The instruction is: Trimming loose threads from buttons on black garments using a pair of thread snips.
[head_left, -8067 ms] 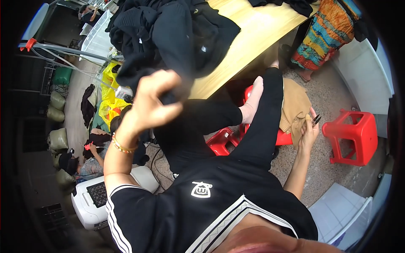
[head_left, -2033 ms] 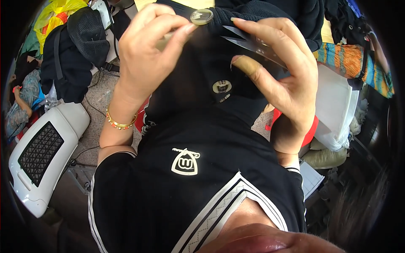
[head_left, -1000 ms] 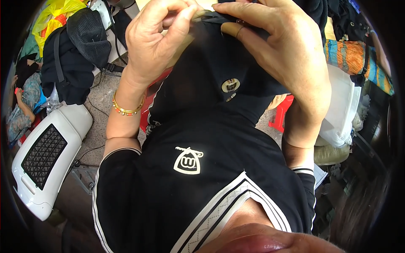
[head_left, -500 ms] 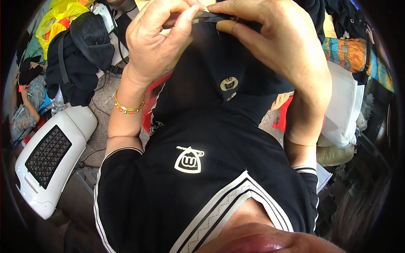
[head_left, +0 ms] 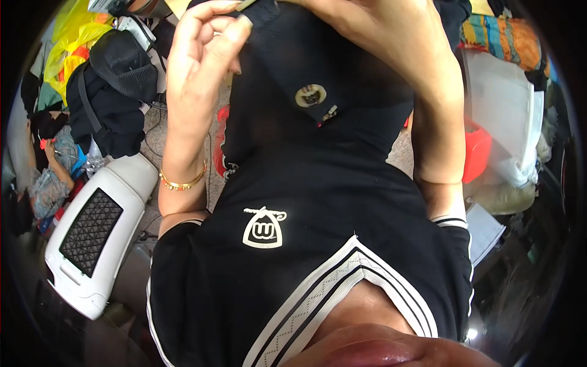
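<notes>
My left hand (head_left: pixel 199 67) has its thumb and fingers closed in a pinch at the edge of a dark garment (head_left: pixel 275 37), near the top of the view. A pale, hard-looking sliver sits at those fingertips, too cut off to identify. My right hand (head_left: pixel 391 37) bends over the garment from the other side; its fingertips run out past the upper edge, so I can't tell how they're set.

The garment is soft, with a ribbed knit look close to my left thumb, and it hangs over my lap. On it is a round, glossy button (head_left: pixel 310 95), cream at the rim and dark in the middle. Something small and pale lies just below the button, too tiny to make out.

My right forearm crosses over one side of my lap. To my left are a smooth white casing (head_left: pixel 137 177) with a black lattice panel (head_left: pixel 88 232), a black mesh backpack (head_left: pixel 122 67), a crinkled yellow plastic bag (head_left: pixel 85 33) and another person's patterned sleeve (head_left: pixel 52 189). To my right are a translucent plastic bin (head_left: pixel 498 110), a red plastic stool (head_left: pixel 477 150) and striped orange-and-blue cloth (head_left: pixel 504 40).

My black shirt (head_left: pixel 330 202) carries a cream shield emblem (head_left: pixel 263 229) with lettering.
</notes>
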A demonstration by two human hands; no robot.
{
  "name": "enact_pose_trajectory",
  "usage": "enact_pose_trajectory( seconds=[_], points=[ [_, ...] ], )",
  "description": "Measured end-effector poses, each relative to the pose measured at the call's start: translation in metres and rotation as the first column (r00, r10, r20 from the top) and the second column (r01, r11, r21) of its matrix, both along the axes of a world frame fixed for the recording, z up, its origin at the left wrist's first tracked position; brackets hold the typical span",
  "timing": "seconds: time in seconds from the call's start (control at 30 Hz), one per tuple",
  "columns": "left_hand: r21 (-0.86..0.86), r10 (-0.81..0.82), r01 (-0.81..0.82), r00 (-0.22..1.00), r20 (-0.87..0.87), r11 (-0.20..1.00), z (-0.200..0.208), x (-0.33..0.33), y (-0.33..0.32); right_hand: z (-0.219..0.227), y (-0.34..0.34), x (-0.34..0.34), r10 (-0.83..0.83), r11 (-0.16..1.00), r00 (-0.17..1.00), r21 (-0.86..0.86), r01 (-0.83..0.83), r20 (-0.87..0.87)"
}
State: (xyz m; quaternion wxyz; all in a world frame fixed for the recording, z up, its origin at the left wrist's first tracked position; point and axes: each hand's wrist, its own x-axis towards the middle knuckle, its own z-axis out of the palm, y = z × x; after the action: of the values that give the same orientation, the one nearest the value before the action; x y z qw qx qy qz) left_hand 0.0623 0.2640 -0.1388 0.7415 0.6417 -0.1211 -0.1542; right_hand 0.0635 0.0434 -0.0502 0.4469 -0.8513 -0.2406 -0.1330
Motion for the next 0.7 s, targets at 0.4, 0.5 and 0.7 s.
enact_pose_trajectory(
  seconds=[0.4, 0.5, 0.7],
  points=[
    [-0.257, 0.102, -0.052, 0.977, 0.185, 0.965, 0.026, 0.042, -0.010, 0.021, -0.024, -0.036, -0.134, 0.979, 0.983, -0.139, 0.151, 0.126],
    [-0.305, 0.187, -0.108, 0.952, 0.244, 0.946, 0.027, 0.070, -0.004, 0.026, -0.024, -0.052, -0.189, 0.965, 0.982, -0.188, 0.182, -0.016],
    [-0.030, 0.099, -0.098, 0.994, 0.040, 0.995, -0.006, 0.078, -0.013, -0.004, -0.018, -0.055, -0.175, 0.984, 0.965, -0.015, 0.176, -0.195]
  ],
)
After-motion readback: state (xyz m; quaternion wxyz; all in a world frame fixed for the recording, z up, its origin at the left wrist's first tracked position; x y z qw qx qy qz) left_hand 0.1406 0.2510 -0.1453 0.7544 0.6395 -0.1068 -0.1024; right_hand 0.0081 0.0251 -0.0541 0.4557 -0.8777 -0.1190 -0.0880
